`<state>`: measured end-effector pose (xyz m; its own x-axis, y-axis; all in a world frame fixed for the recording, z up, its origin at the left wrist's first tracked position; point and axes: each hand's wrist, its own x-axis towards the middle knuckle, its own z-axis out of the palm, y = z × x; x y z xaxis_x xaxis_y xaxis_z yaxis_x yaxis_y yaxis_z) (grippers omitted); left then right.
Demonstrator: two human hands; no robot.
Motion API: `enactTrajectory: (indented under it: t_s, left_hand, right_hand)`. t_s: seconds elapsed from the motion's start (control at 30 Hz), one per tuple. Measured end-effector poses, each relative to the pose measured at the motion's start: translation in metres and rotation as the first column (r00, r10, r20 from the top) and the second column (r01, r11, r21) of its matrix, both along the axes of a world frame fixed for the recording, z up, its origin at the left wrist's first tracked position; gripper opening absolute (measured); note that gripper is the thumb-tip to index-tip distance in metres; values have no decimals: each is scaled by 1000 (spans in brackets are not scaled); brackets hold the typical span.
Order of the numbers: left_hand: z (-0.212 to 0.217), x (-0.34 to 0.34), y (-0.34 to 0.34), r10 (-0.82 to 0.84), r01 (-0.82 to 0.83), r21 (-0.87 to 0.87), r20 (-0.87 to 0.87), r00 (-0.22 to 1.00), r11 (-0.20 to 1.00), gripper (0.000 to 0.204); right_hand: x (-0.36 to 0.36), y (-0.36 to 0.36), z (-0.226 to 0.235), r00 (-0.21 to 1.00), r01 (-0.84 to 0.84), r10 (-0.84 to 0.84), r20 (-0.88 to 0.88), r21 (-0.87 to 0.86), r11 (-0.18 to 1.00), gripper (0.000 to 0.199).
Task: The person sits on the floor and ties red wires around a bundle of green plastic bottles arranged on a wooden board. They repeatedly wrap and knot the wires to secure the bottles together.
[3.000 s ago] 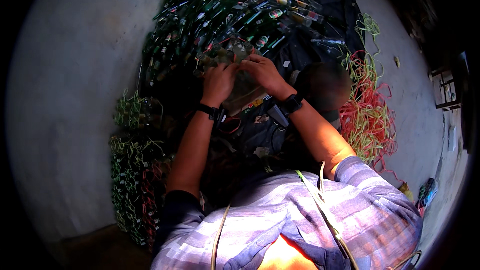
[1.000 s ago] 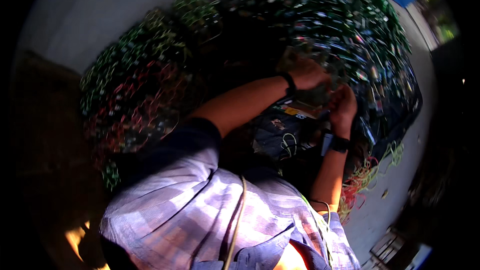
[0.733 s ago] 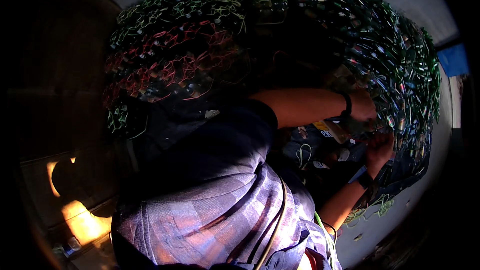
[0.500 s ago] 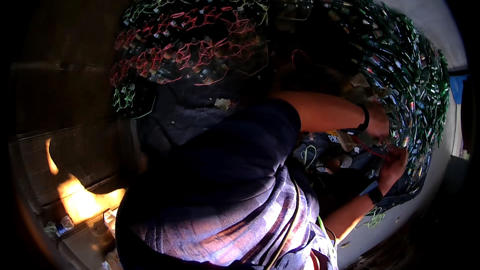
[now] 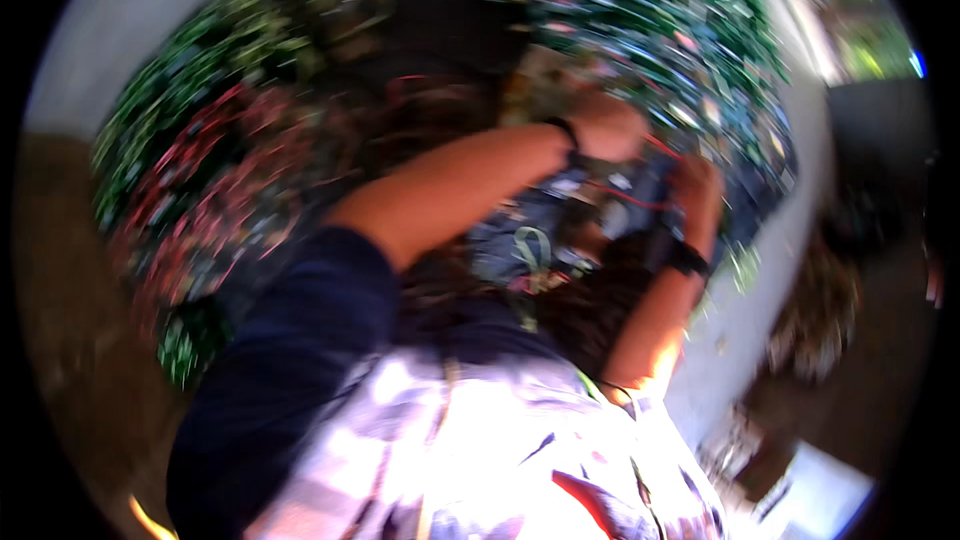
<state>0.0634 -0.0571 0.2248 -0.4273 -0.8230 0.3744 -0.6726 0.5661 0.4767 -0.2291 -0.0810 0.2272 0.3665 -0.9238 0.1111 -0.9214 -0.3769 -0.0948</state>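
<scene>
Motion blurs the whole picture. My left hand (image 5: pixel 607 127) is closed, with a dark band on its wrist, and a red cord (image 5: pixel 662 145) runs out of it to the right. My right hand (image 5: pixel 697 183), also banded at the wrist, is closed on the same cord a short way off. A lower stretch of the cord hangs slack between the hands. Just beyond them lies a large pile of green glass bottles (image 5: pixel 640 25). Whether a bottle is within the cord I cannot tell.
Bundles bound with red cord (image 5: pixel 225 165) and others with green cord (image 5: pixel 230 35) stand at the left. A loop of pale green cord (image 5: pixel 532 248) lies below my left hand. A pale wall (image 5: pixel 745 325) runs along the right; a white sheet-like thing (image 5: pixel 820 490) lies beyond it.
The view has swung to the right, so the bottle pile and both hands appear farther left and higher. Both hands still hold the red cord.
</scene>
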Motion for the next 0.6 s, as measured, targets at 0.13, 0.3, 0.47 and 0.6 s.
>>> enactTrajectory:
  t_s: [0.13,0.3,0.47,0.6]
  left_hand:
    - [-10,-9,-13,41,-40,43,-10,999,998,21]
    - [-5,-12,-9,31,-28,148,-20,999,989,23]
    - [-7,-8,-10,9,-1,139,-56,998,990,24]
    - [-5,-11,-12,2,5,134,-48,999,991,24]
  right_hand:
    - [29,7,-10,750,210,-275,601,178,961,29]
    - [48,31,8,672,184,-298,678,237,954,42]
    - [62,33,22,668,114,-285,687,285,952,31]
    - [60,25,4,765,160,-228,602,166,973,22]
